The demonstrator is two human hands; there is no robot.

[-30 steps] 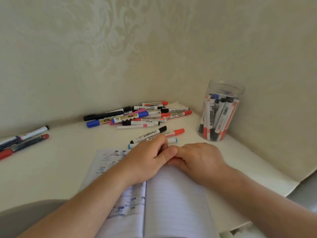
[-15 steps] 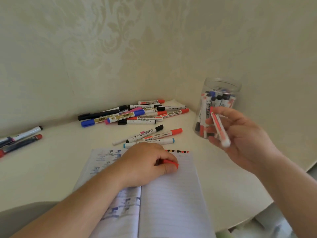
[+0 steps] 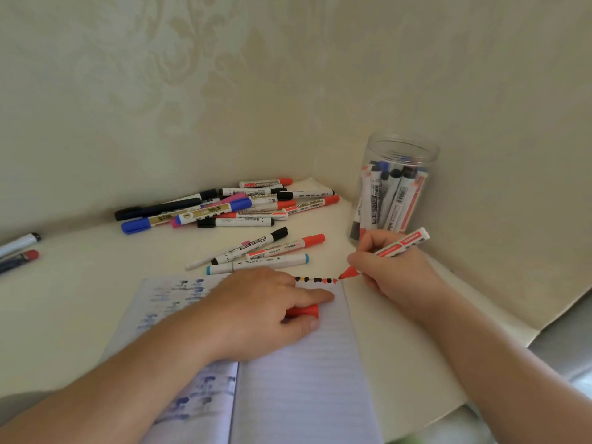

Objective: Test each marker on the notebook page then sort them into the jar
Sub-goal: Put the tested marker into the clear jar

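An open lined notebook (image 3: pixel 307 379) lies on the cream table in front of me. My right hand (image 3: pixel 390 270) grips an uncapped red marker (image 3: pixel 400 245), its tip touching the top right corner of the right page beside a row of black and red dots (image 3: pixel 315 279). My left hand (image 3: pixel 266 309) rests on the notebook and pinches the red cap (image 3: pixel 302 311) between thumb and fingers. A clear plastic jar (image 3: pixel 394 190) with several markers standing in it is at the back right, just beyond my right hand.
A pile of several markers (image 3: pixel 224 206) lies by the back wall. Three more markers (image 3: pixel 259 254) lie just above the notebook. At the left edge lie two pens (image 3: pixel 19 251). The walls meet in a corner behind the jar, and the table edge runs along the right.
My hands came apart, the left keeping the cap. My right hand lifted the uncapped red marker toward the jar, then brought it down to the page's top right corner.
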